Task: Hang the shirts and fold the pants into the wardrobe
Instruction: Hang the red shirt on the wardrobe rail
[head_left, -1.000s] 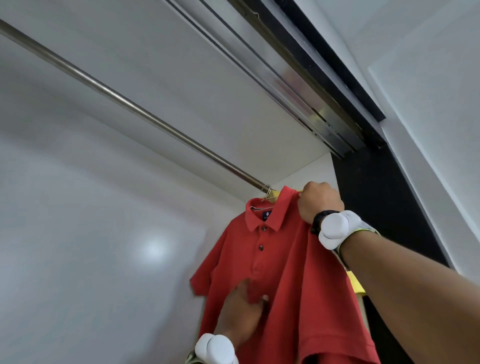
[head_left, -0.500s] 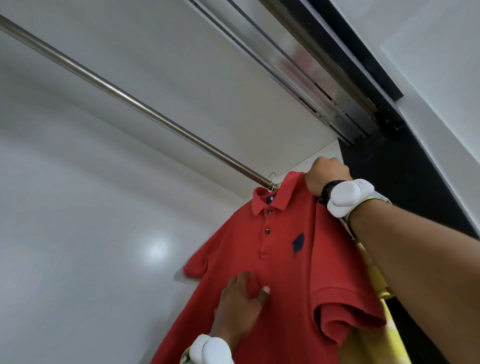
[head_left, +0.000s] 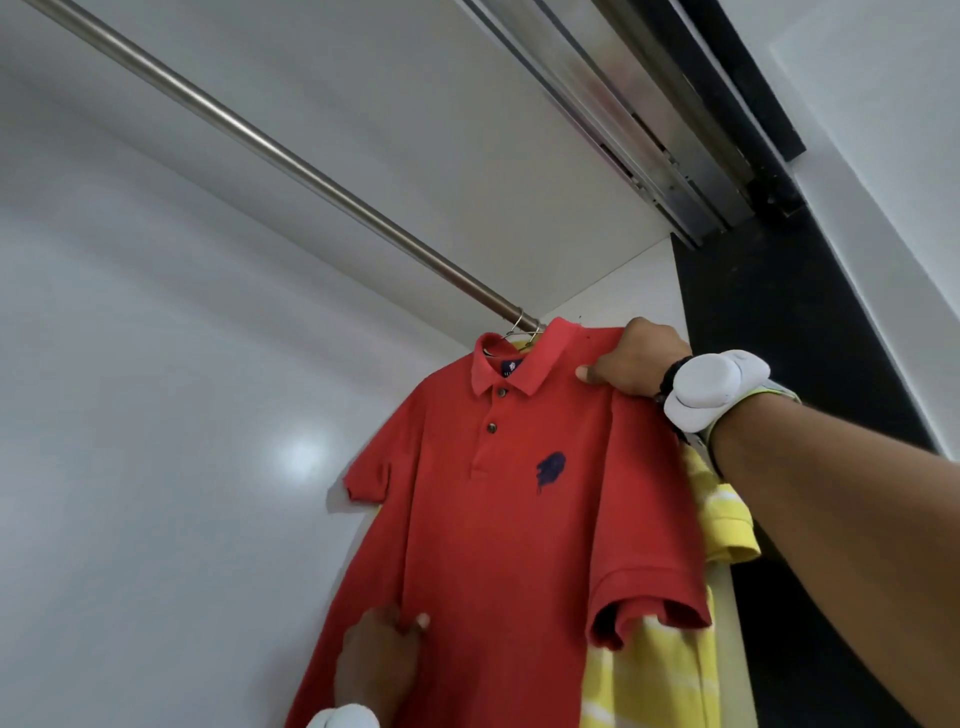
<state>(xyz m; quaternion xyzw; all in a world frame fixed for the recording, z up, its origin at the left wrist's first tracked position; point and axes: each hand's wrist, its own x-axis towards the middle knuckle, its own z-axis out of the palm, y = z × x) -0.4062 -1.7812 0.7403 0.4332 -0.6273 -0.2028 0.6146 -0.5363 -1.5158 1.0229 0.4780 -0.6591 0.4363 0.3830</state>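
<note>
A red polo shirt with a dark chest logo hangs on a hanger whose metal hook sits over the steel wardrobe rail. My right hand grips the shirt's shoulder near the collar, thumb on the front. My left hand pinches the lower front of the shirt near its side edge. Behind the red shirt hangs a yellow striped shirt, mostly hidden.
White wardrobe walls lie left and behind the shirts. A sliding-door track runs overhead. A black door panel stands at the right, close to my right forearm.
The red shirt has turned its front toward me and spread flatter. My left hand slid lower down the front and now pinches the fabric. My right hand stayed at the shoulder.
</note>
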